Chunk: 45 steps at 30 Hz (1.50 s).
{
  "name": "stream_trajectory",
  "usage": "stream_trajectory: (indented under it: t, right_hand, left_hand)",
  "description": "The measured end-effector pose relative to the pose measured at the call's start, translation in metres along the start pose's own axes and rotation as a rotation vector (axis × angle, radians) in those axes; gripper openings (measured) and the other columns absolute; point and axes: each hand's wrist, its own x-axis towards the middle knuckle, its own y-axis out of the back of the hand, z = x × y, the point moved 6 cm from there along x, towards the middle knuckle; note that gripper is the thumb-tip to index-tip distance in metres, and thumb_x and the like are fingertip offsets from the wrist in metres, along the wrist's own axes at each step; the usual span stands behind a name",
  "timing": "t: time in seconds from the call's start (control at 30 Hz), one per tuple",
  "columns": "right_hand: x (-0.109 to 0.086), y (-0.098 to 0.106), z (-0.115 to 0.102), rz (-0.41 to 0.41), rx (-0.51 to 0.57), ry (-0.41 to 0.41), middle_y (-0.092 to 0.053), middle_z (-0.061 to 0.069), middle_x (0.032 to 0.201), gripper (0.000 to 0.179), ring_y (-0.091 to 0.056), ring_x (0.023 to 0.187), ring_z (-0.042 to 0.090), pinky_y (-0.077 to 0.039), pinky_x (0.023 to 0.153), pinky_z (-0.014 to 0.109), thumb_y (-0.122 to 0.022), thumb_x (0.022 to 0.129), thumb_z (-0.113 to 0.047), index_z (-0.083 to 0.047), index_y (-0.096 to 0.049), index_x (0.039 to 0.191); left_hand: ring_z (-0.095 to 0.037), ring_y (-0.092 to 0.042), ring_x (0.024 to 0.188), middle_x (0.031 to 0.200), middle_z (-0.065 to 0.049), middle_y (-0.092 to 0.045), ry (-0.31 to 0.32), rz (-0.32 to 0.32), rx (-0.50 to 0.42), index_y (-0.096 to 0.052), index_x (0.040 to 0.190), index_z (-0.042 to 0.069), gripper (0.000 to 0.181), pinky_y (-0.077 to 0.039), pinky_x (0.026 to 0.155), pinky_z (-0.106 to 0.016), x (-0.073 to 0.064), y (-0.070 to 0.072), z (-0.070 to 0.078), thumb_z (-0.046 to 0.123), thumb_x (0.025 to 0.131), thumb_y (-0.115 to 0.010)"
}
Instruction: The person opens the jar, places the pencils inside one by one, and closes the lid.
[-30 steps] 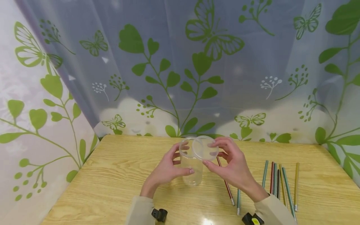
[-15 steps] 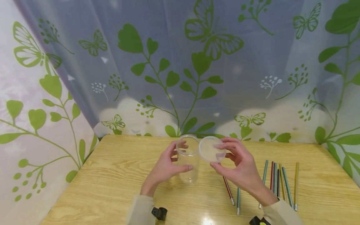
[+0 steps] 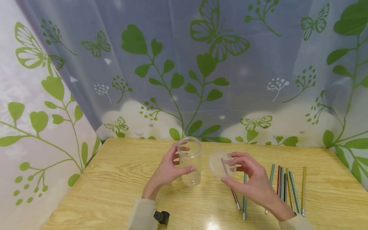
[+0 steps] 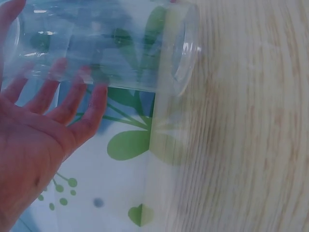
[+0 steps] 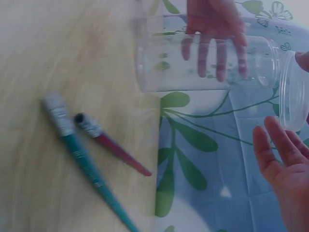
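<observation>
My left hand grips a clear, see-through jar round its side, fingers behind it and thumb across the front. The jar stands upright with its round mouth uncovered, and nothing shows inside. To its right, my right hand pinches a translucent round lid by the edge, tilted and held above the table. A gap separates the lid from the jar in the head view. Through the lid shows part of a dark red pencil. In the right wrist view the lid appears near the jar's mouth.
A teal pencil lies beside the red one, eraser end toward me. Further right on the wooden table lie several pencils, teal, red, black and yellow, including a yellow pencil on its own. A leaf-patterned curtain hangs behind the table.
The lid has moved right and down in my right hand, away from over the jar's mouth. The jar has shifted slightly left in my left hand.
</observation>
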Motion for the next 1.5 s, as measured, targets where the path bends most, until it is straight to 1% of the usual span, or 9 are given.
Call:
stream_trajectory:
  t: [0.27, 0.33, 0.47, 0.57, 0.77, 0.87, 1.13, 1.27, 1.5]
  right_hand:
    - [-0.021, -0.002, 0.007, -0.033, -0.134, 0.010, -0.064, 0.005, 0.124, 0.047, -0.062, 0.111, 0.004, -0.058, 0.076, 0.024, -0.092, 0.071, -0.004, -0.017, -0.065, 0.107]
    - [-0.025, -0.003, 0.010, -0.050, -0.157, 0.009, -0.065, 0.005, 0.124, 0.049, -0.062, 0.110, 0.004, -0.060, 0.074, 0.028, -0.093, 0.071, -0.005, -0.019, -0.065, 0.109]
    - [-0.032, -0.007, 0.018, -0.097, -0.181, -0.001, -0.066, 0.003, 0.123, 0.051, -0.062, 0.110, 0.001, -0.061, 0.072, 0.033, -0.093, 0.071, -0.009, -0.025, -0.065, 0.111]
    - [-0.037, -0.012, 0.022, -0.151, -0.193, -0.009, -0.066, 0.000, 0.123, 0.048, -0.063, 0.110, 0.003, -0.061, 0.073, 0.033, -0.093, 0.074, -0.014, -0.029, -0.064, 0.109]
    - [-0.044, -0.027, 0.024, -0.297, -0.240, 0.043, -0.069, -0.003, 0.119, 0.041, -0.065, 0.109, 0.009, -0.059, 0.082, 0.031, -0.091, 0.077, -0.023, -0.027, -0.062, 0.105]
    - [-0.046, -0.035, 0.024, -0.378, -0.248, 0.049, -0.069, -0.005, 0.117, 0.038, -0.065, 0.108, 0.009, -0.057, 0.087, 0.031, -0.089, 0.080, -0.029, -0.025, -0.062, 0.105]
    - [-0.050, -0.050, 0.031, -0.572, -0.376, -0.044, -0.067, -0.012, 0.121, 0.038, -0.063, 0.112, 0.012, -0.057, 0.091, 0.035, -0.081, 0.084, -0.051, -0.029, -0.066, 0.111]
    - [-0.051, -0.053, 0.032, -0.628, -0.429, -0.063, -0.066, -0.013, 0.121, 0.038, -0.063, 0.114, 0.015, -0.057, 0.093, 0.039, -0.082, 0.083, -0.051, -0.030, -0.070, 0.112]
    - [-0.050, -0.055, 0.031, -0.678, -0.462, -0.051, -0.066, -0.012, 0.120, 0.034, -0.063, 0.113, 0.016, -0.057, 0.094, 0.040, -0.085, 0.081, -0.046, -0.032, -0.071, 0.108]
  left_hand:
    - [-0.027, -0.059, 0.127, 0.147, -0.001, -0.053, 0.001, -0.002, -0.017, -0.039, 0.152, 0.035, 0.084, -0.048, 0.105, -0.050, 0.002, 0.002, 0.003, 0.022, 0.083, -0.086]
    - [-0.027, -0.059, 0.127, 0.147, -0.001, -0.053, 0.002, -0.004, -0.014, -0.040, 0.152, 0.036, 0.083, -0.047, 0.105, -0.050, 0.002, 0.003, 0.003, 0.022, 0.083, -0.086]
    - [-0.029, -0.059, 0.127, 0.149, -0.008, -0.052, -0.006, -0.014, -0.014, -0.041, 0.153, 0.031, 0.083, -0.046, 0.106, -0.053, 0.003, 0.002, 0.004, 0.021, 0.084, -0.085]
    - [-0.030, -0.059, 0.126, 0.150, -0.013, -0.051, -0.013, -0.018, -0.017, -0.040, 0.154, 0.028, 0.084, -0.046, 0.106, -0.054, 0.003, 0.002, 0.004, 0.021, 0.084, -0.085]
    - [-0.028, -0.060, 0.123, 0.146, -0.010, -0.053, -0.010, -0.008, -0.038, -0.044, 0.149, 0.033, 0.081, -0.047, 0.106, -0.058, 0.005, 0.001, 0.004, 0.019, 0.082, -0.086]
    - [-0.028, -0.059, 0.121, 0.142, -0.008, -0.053, -0.012, -0.004, -0.043, -0.045, 0.148, 0.032, 0.080, -0.047, 0.104, -0.061, 0.006, 0.000, 0.005, 0.018, 0.081, -0.086]
    - [-0.024, -0.057, 0.119, 0.139, -0.003, -0.054, -0.003, 0.004, 0.005, -0.048, 0.144, 0.031, 0.076, -0.048, 0.099, -0.044, 0.008, -0.001, 0.004, 0.021, 0.079, -0.088]
    - [-0.024, -0.058, 0.118, 0.137, -0.002, -0.056, -0.002, 0.013, 0.022, -0.048, 0.142, 0.032, 0.076, -0.048, 0.097, -0.043, 0.008, 0.000, 0.004, 0.022, 0.079, -0.088]
    - [-0.023, -0.059, 0.113, 0.139, -0.009, -0.056, 0.002, 0.008, 0.057, -0.049, 0.141, 0.032, 0.075, -0.048, 0.096, -0.042, 0.009, 0.000, 0.003, 0.025, 0.078, -0.089]
